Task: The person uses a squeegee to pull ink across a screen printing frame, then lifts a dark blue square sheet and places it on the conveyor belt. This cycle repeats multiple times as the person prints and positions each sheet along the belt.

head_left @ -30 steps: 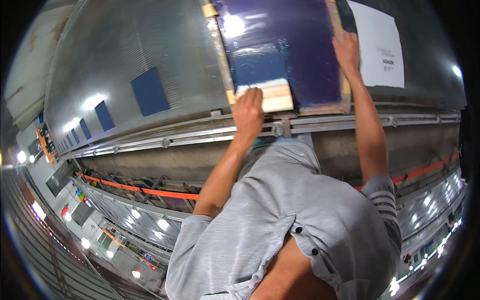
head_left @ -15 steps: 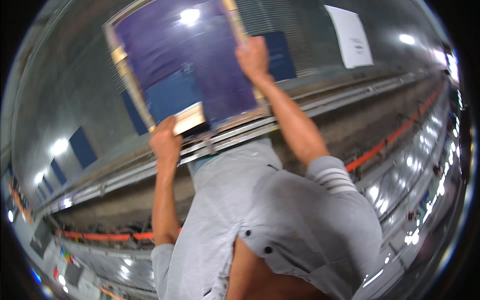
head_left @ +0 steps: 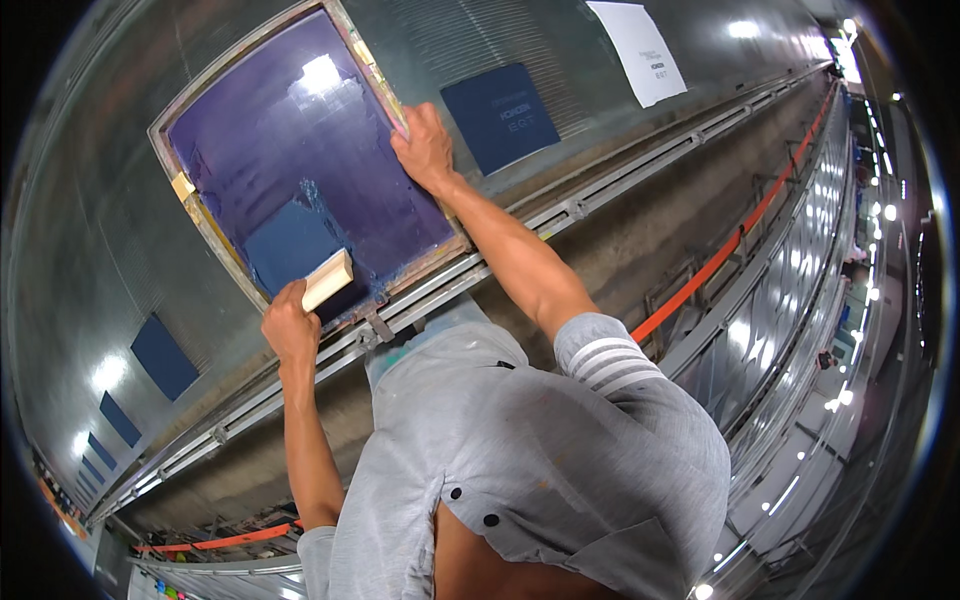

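Observation:
A wooden-framed printing screen with purple mesh sits over the long table, its near edge beside the metal rail. My left hand is closed on the end of a squeegee with a pale wooden handle, at the screen's near left corner. Dark blue ink is smeared on the mesh around the squeegee. My right hand grips the right side bar of the frame, fingers wrapped over it. Just right of the frame lies a dark blue fabric panel with faint print on it.
More dark blue panels lie in a row to the left on the grey table. A white printed sheet lies at the far right. A metal rail runs along the table's near edge. An orange strip borders another table behind me.
The screen has shifted left along the table, with both hands on it or the squeegee. The panel on its right now shows whole; the one half-covered at its left is hidden.

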The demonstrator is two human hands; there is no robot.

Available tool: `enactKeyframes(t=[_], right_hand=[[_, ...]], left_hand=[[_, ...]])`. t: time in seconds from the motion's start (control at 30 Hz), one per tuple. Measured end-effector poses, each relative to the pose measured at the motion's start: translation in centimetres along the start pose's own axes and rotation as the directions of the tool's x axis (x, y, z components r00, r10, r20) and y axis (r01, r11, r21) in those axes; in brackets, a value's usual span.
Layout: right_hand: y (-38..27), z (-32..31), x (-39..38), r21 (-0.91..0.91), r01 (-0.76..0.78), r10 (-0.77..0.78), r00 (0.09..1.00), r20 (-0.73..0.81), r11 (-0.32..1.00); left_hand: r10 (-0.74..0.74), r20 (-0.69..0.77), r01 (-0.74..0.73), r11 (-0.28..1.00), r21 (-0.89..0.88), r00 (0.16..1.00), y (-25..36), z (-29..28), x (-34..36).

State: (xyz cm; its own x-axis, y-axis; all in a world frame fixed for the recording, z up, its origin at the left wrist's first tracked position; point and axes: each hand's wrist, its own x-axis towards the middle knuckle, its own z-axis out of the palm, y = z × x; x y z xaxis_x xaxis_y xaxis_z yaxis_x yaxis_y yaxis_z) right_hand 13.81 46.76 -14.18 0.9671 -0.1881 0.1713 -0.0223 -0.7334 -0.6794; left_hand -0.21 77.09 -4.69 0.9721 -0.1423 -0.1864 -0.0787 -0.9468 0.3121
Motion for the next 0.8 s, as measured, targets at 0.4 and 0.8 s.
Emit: enactKeyframes(t=[0.4,0.8], right_hand=[[0.1,0.3,0.1,-0.023,-0.01,0.01,1.0,0.003,1.0],[0.9,0.8,-0.1,-0.062,0.005,-0.006,1.0,-0.009,0.998]], left_hand=[[-0.002,0.013,0.003,0.999,-0.036,1.0,-0.1,-0.1,0.7],[0.011,0.031,-0.01,0.999,-0.051,0.999,-0.3,0.2,0.9]])
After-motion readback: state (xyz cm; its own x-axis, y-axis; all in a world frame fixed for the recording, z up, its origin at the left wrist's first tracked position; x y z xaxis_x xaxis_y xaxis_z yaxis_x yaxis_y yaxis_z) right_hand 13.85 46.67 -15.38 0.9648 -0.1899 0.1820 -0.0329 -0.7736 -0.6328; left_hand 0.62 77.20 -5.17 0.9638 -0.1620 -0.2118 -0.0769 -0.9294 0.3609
